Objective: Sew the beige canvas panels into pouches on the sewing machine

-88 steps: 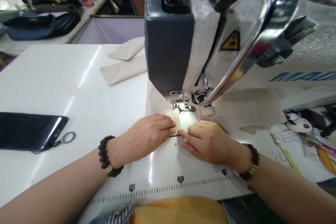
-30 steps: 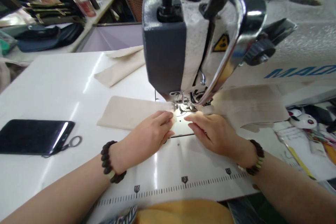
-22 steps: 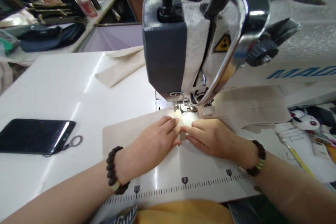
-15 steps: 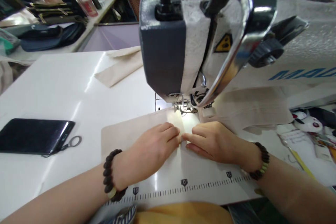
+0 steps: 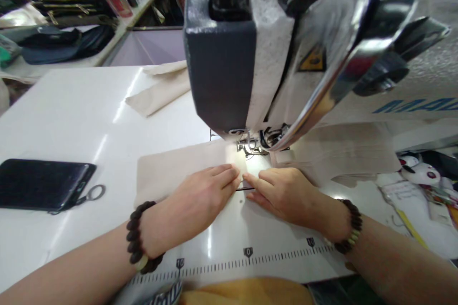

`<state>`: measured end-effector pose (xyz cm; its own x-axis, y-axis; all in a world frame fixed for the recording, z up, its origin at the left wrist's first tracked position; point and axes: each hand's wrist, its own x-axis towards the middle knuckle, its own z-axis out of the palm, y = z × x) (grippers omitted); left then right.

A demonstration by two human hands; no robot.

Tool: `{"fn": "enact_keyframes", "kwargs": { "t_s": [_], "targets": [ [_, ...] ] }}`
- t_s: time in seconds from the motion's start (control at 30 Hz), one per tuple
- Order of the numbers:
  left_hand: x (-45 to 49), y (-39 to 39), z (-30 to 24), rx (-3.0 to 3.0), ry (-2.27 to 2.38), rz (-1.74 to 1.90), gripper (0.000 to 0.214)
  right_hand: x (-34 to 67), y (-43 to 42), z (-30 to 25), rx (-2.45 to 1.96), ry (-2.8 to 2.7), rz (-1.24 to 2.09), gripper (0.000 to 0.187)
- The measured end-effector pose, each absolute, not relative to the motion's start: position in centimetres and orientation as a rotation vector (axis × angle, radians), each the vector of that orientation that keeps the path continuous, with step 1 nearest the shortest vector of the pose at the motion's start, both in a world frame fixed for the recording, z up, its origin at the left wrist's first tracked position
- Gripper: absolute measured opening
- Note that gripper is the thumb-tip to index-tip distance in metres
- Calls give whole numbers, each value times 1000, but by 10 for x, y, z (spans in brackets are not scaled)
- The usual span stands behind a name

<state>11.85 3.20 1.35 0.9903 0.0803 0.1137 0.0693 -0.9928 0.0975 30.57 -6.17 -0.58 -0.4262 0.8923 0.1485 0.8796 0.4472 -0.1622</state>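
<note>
A beige fabric piece (image 5: 179,164) lies on the white sewing table, its right edge running under the presser foot (image 5: 252,147) of the sewing machine (image 5: 222,66). My left hand (image 5: 200,200) rests on the fabric with fingers together, gripping its near right corner; the thumb is mostly hidden. My right hand (image 5: 289,195) is just across the edge, its index fingertip touching or nearly touching the fabric beside my left fingertips. Its thumb is apart below, and the other fingers are curled. Light from the machine falls on the seam area.
Another beige fabric stack (image 5: 350,147) lies right of the needle, and a folded beige piece (image 5: 161,88) lies behind left. A black phone (image 5: 43,185) with a ring is at left. A printed ruler (image 5: 246,262) runs along the front edge. Small items (image 5: 422,176) sit at right.
The fabric has moved forward under the presser foot, so its near end now lies farther from me and a dark line on the table shows. My left hand has shifted slightly forward and left.
</note>
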Motion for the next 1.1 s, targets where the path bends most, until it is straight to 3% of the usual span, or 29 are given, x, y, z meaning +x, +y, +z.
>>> {"fn": "enact_keyframes", "kwargs": {
  "t_s": [0.4, 1.1],
  "targets": [
    [126, 55, -2, 3037, 214, 351, 37, 291, -50, -5, -1943, -2397, 54, 37],
    [129, 62, -12, 3004, 326, 382, 32, 290, -51, -5, -1955, -2378, 63, 36]
  ]
}}
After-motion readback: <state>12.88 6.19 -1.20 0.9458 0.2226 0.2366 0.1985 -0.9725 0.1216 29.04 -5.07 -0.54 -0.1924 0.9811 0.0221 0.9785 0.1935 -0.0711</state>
